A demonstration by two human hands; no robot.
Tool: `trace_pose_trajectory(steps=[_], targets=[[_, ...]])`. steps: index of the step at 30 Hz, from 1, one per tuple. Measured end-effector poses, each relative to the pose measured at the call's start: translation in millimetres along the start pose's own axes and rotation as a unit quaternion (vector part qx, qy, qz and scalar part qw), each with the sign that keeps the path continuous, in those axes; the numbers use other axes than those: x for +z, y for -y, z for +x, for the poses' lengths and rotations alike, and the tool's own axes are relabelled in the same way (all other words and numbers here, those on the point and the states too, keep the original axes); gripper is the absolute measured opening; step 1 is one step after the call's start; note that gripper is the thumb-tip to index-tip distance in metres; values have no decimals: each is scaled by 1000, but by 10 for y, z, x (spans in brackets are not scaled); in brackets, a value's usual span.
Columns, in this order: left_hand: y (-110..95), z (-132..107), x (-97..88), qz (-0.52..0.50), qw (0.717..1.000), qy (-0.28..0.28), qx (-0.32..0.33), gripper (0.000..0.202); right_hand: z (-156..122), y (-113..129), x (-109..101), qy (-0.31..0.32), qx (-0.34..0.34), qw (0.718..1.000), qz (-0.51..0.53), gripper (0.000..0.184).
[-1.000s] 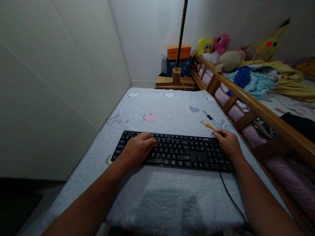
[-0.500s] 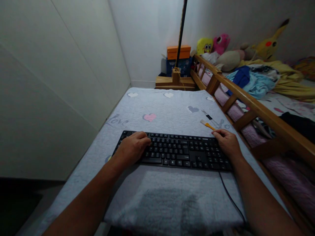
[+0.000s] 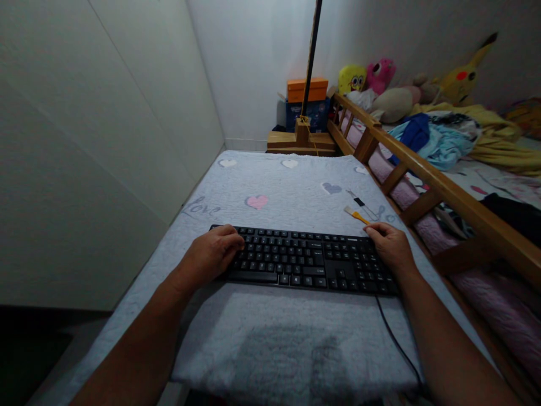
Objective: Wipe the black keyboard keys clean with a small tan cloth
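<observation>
A black computer keyboard (image 3: 291,254) lies flat on the cloth-covered table, its cable leaving the near right side. Over its left end is my left hand (image 3: 215,251), thumb and fingers drawn together at the keys; anything between them is hidden. My right hand (image 3: 391,245) is closed around the keyboard's right end, thumb along the far corner. A small brush (image 3: 357,215) with a yellow handle and pale bristles points away from those fingertips, and its handle end meets the hand. Just beyond the brush rests a thin metal tool (image 3: 359,201) with a black band.
A grey quilted cloth (image 3: 279,321) with heart prints covers the table. Along the right runs a wooden bed rail (image 3: 422,175), with clothes and plush toys behind it. Boxes (image 3: 307,90) and a dark pole (image 3: 311,56) on a wooden base stand at the far end.
My left hand has slid left along the keyboard, uncovering more keys. My right hand, the keyboard and the brush have stayed in place.
</observation>
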State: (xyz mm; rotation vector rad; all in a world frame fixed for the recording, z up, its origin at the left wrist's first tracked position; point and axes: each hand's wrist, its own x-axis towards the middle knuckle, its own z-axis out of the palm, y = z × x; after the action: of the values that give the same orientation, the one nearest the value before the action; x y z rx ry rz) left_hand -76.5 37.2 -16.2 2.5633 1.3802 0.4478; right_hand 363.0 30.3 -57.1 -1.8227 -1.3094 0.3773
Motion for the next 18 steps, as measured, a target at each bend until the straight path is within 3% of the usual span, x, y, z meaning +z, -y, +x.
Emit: trace_pose_trajectory(steps=[11,18], targets=[[183,-53,-138,-4,999,7,-33,22,0,36,-12,1,2,1000,-13,29],[197,-57,-209,-14,998,28,-63,20,1,4,1,-2,3,1000,0,30]])
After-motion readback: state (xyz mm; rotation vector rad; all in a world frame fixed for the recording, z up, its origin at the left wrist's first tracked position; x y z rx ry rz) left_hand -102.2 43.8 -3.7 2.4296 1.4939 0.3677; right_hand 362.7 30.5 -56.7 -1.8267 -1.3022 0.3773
